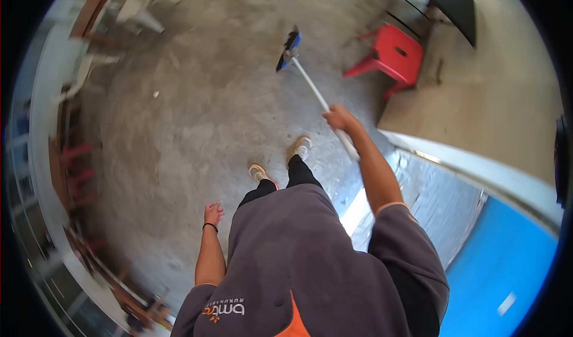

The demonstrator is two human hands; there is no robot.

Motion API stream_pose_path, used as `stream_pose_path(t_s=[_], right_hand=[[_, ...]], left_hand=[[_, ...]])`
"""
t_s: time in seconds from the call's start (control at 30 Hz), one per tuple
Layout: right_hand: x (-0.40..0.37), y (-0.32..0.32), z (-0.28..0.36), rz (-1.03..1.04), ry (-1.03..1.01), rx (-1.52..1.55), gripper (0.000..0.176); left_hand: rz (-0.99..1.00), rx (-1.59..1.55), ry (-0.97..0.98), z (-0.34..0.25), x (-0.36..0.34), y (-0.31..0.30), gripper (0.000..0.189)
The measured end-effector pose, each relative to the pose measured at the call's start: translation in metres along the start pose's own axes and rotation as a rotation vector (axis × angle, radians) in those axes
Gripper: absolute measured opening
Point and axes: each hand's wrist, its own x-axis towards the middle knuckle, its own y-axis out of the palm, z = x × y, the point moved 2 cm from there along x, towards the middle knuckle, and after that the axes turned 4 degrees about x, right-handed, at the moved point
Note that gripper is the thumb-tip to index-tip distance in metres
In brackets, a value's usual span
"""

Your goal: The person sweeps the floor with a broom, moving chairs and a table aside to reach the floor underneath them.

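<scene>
A broom (309, 81) with a white handle slants up and left from my right hand (341, 118). My fingers are wrapped round the handle, and its lower end sticks out behind my grip. The blue and black broom head (289, 51) is out ahead of my feet, at or near the floor; contact cannot be told. My left hand (213, 213) hangs by my side with a dark band at the wrist. Its fingers are loosely bent and apart, and they hold nothing.
A red plastic stool (396, 54) stands at right beside a wooden panel or counter (477, 98). Pale chairs (140, 8) are at upper left, with blurred red stools (77, 170) along the left side. A small white scrap (156, 94) lies on the concrete floor (197, 116).
</scene>
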Motion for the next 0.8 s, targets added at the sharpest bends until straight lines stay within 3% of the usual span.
stream_pose_path(t_s=[0.1, 0.17, 0.27, 0.3, 0.43, 0.53, 0.63, 0.73, 0.8], right_hand=[[-0.046, 0.026, 0.009, 0.110, 0.067, 0.301, 0.031], [-0.044, 0.040, -0.029, 0.130, 0.351, 0.079, 0.040], [-0.059, 0.083, -0.020, -0.111, 0.015, -0.474, 0.050], [-0.075, 0.109, 0.003, -0.109, 0.007, -0.529, 0.056], [-0.117, 0.211, 0.073, 0.150, 0.077, -0.647, 0.055], [-0.121, 0.289, 0.076, 0.292, -0.185, -0.867, 0.051], [-0.116, 0.360, 0.092, 0.679, 0.090, -0.891, 0.049], [-0.109, 0.410, 0.091, 0.592, -0.223, -1.123, 0.046], [-0.096, 0.424, 0.090, 0.579, -0.213, -1.220, 0.043]], left_hand=[[-0.058, -0.185, -0.024, 0.062, 0.001, -0.010, 0.059], [-0.051, -0.278, -0.075, 0.094, 0.000, -0.009, 0.060], [0.001, -0.390, -0.139, 0.139, 0.005, 0.000, 0.061], [0.026, -0.414, -0.165, 0.156, 0.004, 0.000, 0.061], [0.039, -0.447, -0.181, 0.191, 0.011, -0.007, 0.060], [-0.029, -0.553, -0.142, 0.213, 0.016, -0.030, 0.057], [-0.110, -0.626, -0.112, 0.231, 0.011, -0.056, 0.056], [-0.186, -0.732, -0.116, 0.254, -0.009, -0.077, 0.052], [-0.248, -0.810, -0.117, 0.267, -0.023, -0.085, 0.049]])
